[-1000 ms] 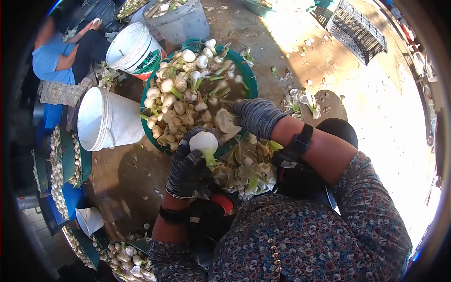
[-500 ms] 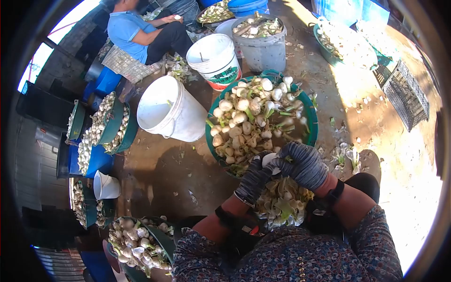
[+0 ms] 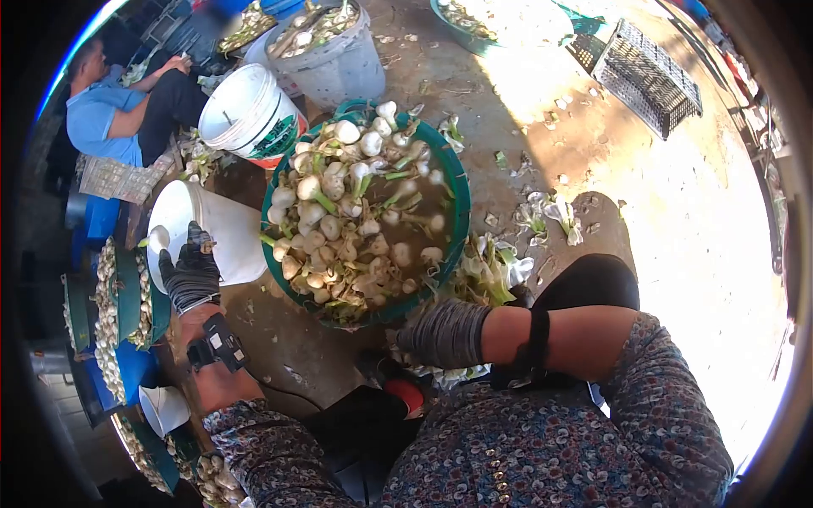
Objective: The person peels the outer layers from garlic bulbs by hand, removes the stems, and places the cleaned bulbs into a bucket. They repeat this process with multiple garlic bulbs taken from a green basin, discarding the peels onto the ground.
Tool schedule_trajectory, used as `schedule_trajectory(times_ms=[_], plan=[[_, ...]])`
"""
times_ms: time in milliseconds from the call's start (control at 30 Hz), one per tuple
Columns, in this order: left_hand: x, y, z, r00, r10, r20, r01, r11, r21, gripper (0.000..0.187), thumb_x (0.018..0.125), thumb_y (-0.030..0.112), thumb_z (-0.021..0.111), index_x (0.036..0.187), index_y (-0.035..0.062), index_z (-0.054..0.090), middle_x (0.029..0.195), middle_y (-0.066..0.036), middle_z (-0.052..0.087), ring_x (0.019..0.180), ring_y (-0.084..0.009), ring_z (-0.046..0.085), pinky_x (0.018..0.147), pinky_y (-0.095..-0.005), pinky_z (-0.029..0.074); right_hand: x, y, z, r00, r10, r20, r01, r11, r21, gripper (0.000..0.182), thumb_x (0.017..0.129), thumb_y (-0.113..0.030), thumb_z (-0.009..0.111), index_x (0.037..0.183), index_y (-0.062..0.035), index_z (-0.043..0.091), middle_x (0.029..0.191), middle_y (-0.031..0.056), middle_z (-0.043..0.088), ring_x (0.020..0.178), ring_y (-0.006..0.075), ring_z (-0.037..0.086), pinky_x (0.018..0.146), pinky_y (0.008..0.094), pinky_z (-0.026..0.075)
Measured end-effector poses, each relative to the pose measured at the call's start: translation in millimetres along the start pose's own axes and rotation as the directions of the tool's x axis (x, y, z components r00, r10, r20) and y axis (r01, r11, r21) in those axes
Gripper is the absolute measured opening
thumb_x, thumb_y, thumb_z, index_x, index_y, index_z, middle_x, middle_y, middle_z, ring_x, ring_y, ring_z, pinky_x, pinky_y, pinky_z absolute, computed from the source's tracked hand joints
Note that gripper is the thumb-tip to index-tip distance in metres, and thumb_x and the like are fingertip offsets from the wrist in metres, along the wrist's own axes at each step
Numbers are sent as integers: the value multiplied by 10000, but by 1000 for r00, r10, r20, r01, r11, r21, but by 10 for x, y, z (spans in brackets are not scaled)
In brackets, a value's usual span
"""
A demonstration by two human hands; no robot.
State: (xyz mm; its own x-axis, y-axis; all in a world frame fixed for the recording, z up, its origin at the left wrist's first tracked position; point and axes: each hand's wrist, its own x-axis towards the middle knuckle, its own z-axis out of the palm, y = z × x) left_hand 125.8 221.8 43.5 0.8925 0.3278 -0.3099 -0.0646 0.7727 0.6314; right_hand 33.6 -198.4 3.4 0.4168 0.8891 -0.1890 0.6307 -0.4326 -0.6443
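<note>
My left hand (image 3: 191,269), in a dark grey knit glove, is stretched out over the near side of a white bucket (image 3: 233,233), its fingers apart. A pale garlic bulb (image 3: 158,238) shows at the bucket's mouth, just beyond the fingertips. My right hand (image 3: 445,334), gloved in grey, is low in front of my body, below the green basin (image 3: 460,199); its fingers are hidden or blurred. Many garlic bulbs (image 3: 330,227) with short stems fill the basin. Peeled leaves (image 3: 489,271) lie beside it.
A second white bucket (image 3: 246,114) and a grey tub (image 3: 339,72) of garlic stand beyond the basin. A person in a blue shirt (image 3: 106,118) sits at upper left. At upper right lies a black crate (image 3: 648,80). Green baskets of garlic line the left side.
My hands were together over the basin's near edge around a white bulb; now they are apart, the left at the white bucket, the right lower near my body. The view has turned rightward.
</note>
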Motion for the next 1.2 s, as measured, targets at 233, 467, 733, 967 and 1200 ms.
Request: schedule_trajectory(times_ms=[233, 467, 733, 967, 1200], plan=[[157, -2892, 414, 886, -460, 64, 224, 544, 809, 364, 946, 262, 535, 1258, 79, 507, 1143, -97, 614, 815, -194, 628, 560, -314, 524, -14, 246, 123, 993, 98, 67, -97, 995, -12, 203, 724, -197, 604, 858, -72, 689, 761, 141, 676, 718, 348, 670, 623, 425, 542], [558, -4351, 461, 889, -422, 178, -236, -89, 968, 409, 939, 346, 540, 1243, 73, 517, 1119, -108, 598, 931, -222, 622, 703, -356, 544, 30, 739, 192, 988, -78, -136, 83, 996, 27, 213, 741, -205, 590, 810, -20, 669, 683, 175, 644, 633, 337, 642, 559, 444, 509], [849, -3538, 676, 860, -337, 384, -398, 30, 917, 409, 944, 304, 536, 1269, 61, 492, 1162, -116, 573, 986, -225, 602, 766, -356, 538, -371, 572, -370, 786, -245, -567, 82, 951, -297, 269, 768, -254, 600, 897, -31, 677, 745, 180, 663, 692, 349, 655, 632, 439, 525], [-14, -2498, 276, 869, -293, 399, -289, 356, 889, 411, 948, 268, 533, 1291, 50, 471, 1199, -123, 550, 1035, -227, 583, 821, -356, 534, -358, 812, -1092, 897, 290, -334, -322, 946, -45, 404, 829, -407, 587, 1084, -102, 654, 957, 157, 683, 874, 348, 656, 791, 406, 523], [-866, -2022, 113, 863, -185, 470, -348, 458, 818, 416, 952, 237, 530, 1310, 40, 452, 1230, -129, 531, 1076, -229, 568, 868, -356, 529, 37, 662, -574, 755, 80, -651, -100, 995, 5, 303, 850, -283, 635, 1068, -74, 651, 938, 154, 666, 894, 318, 646, 798, 400, 521]])
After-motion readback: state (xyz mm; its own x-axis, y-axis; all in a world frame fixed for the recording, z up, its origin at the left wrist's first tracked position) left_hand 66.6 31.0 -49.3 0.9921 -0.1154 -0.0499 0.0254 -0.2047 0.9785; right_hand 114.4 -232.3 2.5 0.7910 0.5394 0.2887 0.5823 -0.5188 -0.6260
